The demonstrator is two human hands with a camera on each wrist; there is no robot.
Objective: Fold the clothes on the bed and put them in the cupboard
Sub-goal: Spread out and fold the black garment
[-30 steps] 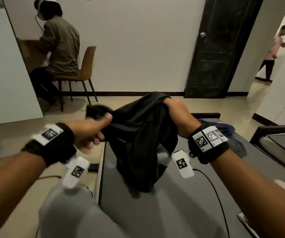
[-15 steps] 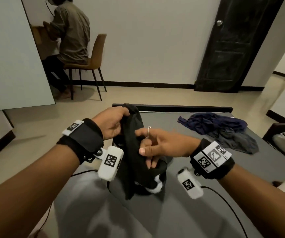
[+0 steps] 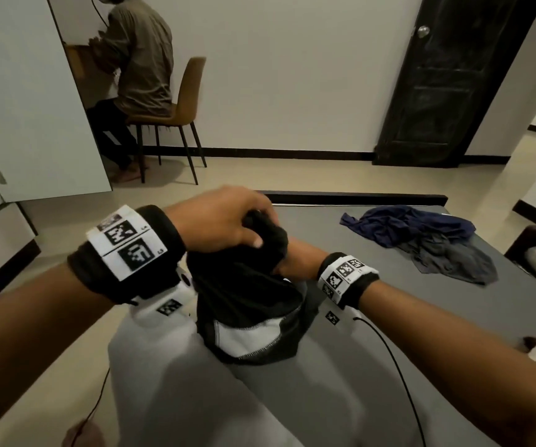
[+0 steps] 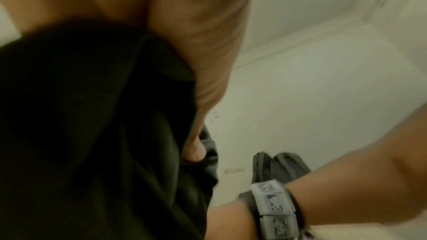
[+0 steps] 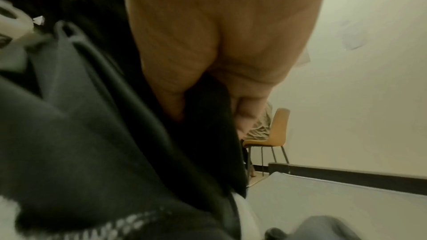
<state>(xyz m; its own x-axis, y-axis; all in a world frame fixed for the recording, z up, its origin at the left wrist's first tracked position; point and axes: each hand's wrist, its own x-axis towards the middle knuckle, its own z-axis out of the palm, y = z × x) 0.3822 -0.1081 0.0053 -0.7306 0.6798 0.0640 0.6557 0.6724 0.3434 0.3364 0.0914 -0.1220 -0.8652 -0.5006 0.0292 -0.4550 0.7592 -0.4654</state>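
A black garment (image 3: pixel 247 298) with a white inner pocket lining hangs bunched above the grey bed (image 3: pixel 421 317). My left hand (image 3: pixel 228 221) grips its top from above, fingers curled over the cloth. My right hand (image 3: pixel 295 259) is tucked under the bunch and mostly hidden; in the right wrist view its fingers (image 5: pixel 208 61) close on the black cloth (image 5: pixel 104 134). The left wrist view shows the black cloth (image 4: pixel 92 134) filling the left side, my left hand (image 4: pixel 196 61) pressed around it. A dark blue and grey pile of clothes (image 3: pixel 421 240) lies on the bed at the far right.
A white cupboard door (image 3: pixel 18 108) stands open at the left. A person (image 3: pixel 137 59) sits on a tan chair (image 3: pixel 182 104) by the far wall. A dark door (image 3: pixel 447 79) is at the back right. A cable (image 3: pixel 392 366) trails over the bed.
The garment was spread between my hands, then gathered. My hands have come together, the left moving over the top and the right slipping under the bunch.
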